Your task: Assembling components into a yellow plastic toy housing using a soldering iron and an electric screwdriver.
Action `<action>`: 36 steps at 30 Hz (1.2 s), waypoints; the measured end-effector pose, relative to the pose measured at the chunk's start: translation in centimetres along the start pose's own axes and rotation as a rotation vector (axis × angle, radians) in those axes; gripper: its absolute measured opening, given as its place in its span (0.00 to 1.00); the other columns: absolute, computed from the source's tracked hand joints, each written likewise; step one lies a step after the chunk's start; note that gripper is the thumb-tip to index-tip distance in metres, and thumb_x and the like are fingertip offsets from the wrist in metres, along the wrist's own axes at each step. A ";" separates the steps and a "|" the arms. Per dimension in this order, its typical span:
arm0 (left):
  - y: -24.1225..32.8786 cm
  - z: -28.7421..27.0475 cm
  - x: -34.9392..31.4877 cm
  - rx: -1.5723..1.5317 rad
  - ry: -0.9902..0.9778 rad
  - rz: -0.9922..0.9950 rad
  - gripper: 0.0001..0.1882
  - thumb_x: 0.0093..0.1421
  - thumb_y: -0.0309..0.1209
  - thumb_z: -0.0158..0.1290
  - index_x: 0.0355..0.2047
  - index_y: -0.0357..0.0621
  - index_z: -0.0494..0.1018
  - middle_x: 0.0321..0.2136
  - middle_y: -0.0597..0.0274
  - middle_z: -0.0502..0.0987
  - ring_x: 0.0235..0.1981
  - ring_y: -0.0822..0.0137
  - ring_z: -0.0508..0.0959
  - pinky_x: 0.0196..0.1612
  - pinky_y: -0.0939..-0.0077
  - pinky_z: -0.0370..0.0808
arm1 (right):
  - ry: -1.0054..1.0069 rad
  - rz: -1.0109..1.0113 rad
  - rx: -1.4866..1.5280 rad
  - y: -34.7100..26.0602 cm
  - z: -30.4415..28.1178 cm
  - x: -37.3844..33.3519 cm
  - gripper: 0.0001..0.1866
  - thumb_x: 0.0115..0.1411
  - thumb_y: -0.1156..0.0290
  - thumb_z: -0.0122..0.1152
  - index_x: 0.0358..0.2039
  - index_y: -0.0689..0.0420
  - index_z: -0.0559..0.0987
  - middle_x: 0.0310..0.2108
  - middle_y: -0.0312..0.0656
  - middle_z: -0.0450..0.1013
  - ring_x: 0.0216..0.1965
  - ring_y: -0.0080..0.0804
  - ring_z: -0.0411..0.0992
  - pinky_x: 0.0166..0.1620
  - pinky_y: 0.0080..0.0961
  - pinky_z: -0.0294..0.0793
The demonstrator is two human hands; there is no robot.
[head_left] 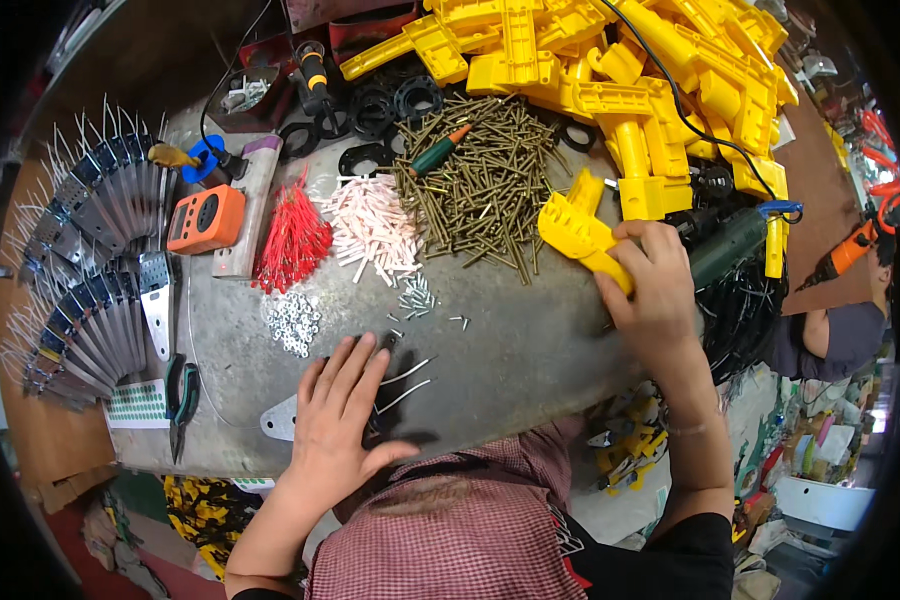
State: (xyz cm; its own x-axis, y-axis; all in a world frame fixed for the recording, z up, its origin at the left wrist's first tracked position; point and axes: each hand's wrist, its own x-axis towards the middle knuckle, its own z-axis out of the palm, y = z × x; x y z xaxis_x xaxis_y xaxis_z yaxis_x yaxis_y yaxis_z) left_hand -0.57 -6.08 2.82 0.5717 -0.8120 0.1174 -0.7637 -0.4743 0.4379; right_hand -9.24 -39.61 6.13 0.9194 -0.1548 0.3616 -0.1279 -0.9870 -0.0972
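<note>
My right hand (658,285) grips a yellow plastic housing (575,222) by its near end, fingers wrapped over it, to the right of the screw pile. Low over the near edge of the metal bench, my left hand (338,425) has its fingers stretched out. It covers most of a flat metal plate (279,419), whose rounded, holed end shows at the left. Two white wires (406,390) stick out on the other side. Whether the left palm presses on the plate is hidden. Small silver screws (417,296) and pale nuts (294,323) lie beyond that hand.
Long brass-coloured screws (485,185) are heaped at centre, with a green-handled screwdriver (438,152) on top. Yellow housings (660,95) pile up behind. Red wired parts (295,235), white sleeves (372,225), an orange meter (206,219), pliers (181,400) and fanned metal plates (90,340) sit leftward.
</note>
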 end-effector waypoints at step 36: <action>0.3 -1.8 -1.4 -1.598 0.532 -0.444 0.42 0.45 0.33 0.68 0.60 0.40 0.62 0.49 0.51 0.73 0.51 0.51 0.75 0.48 0.61 0.77 | -0.117 0.002 0.369 -3.3 5.1 2.4 0.11 0.50 0.78 0.61 0.35 0.58 0.71 0.29 0.48 0.72 0.31 0.50 0.73 0.33 0.42 0.72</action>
State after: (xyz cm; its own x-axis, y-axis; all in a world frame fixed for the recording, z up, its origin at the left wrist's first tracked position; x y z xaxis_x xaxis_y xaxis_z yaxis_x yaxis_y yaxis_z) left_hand -1.06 -4.44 4.39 0.9161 -0.3780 -0.1335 0.3013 0.4295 0.8514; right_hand -4.67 -36.53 2.56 0.9581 -0.1301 0.2550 -0.0074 -0.9017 -0.4323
